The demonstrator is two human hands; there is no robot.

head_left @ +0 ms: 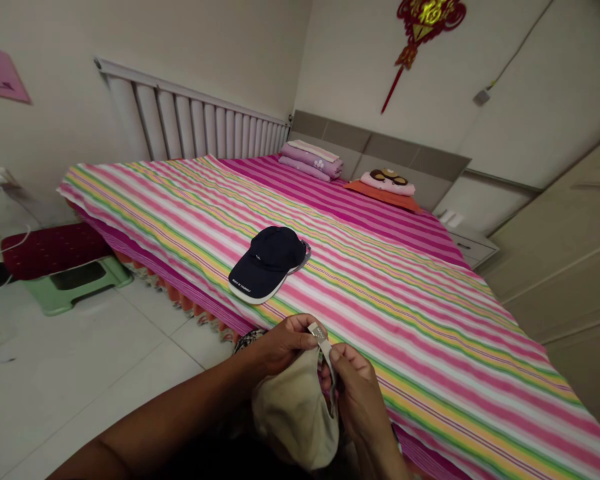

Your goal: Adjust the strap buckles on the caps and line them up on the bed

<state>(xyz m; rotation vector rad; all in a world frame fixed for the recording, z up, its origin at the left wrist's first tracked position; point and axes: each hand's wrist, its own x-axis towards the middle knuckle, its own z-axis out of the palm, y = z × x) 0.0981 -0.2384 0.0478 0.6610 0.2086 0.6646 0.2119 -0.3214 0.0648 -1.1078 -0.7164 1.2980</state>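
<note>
A cream-coloured cap (pixel 295 413) hangs between my two hands at the bed's near edge, its back strap towards the bed. My left hand (pixel 293 340) pinches the strap at its small metal buckle (pixel 319 333). On the other side, my right hand (pixel 357 383) has its fingers closed on the strap (pixel 329 352) just below the buckle. The lower part of the cap rests close to my lap, and its brim is not visible. Beyond my hands, a dark navy cap (pixel 273 257) with a white-edged brim lies on the striped bedsheet (pixel 405 320).
Folded purple bedding (pixel 310 160) and an orange pillow (pixel 380 195) sit by the headboard (pixel 375 150). A white radiator (pixel 195 123) runs along the left wall. On the tiled floor stand a green stool (pixel 75 283) and a red cushion (pixel 55 250). Wardrobe doors (pixel 565 267) are at right.
</note>
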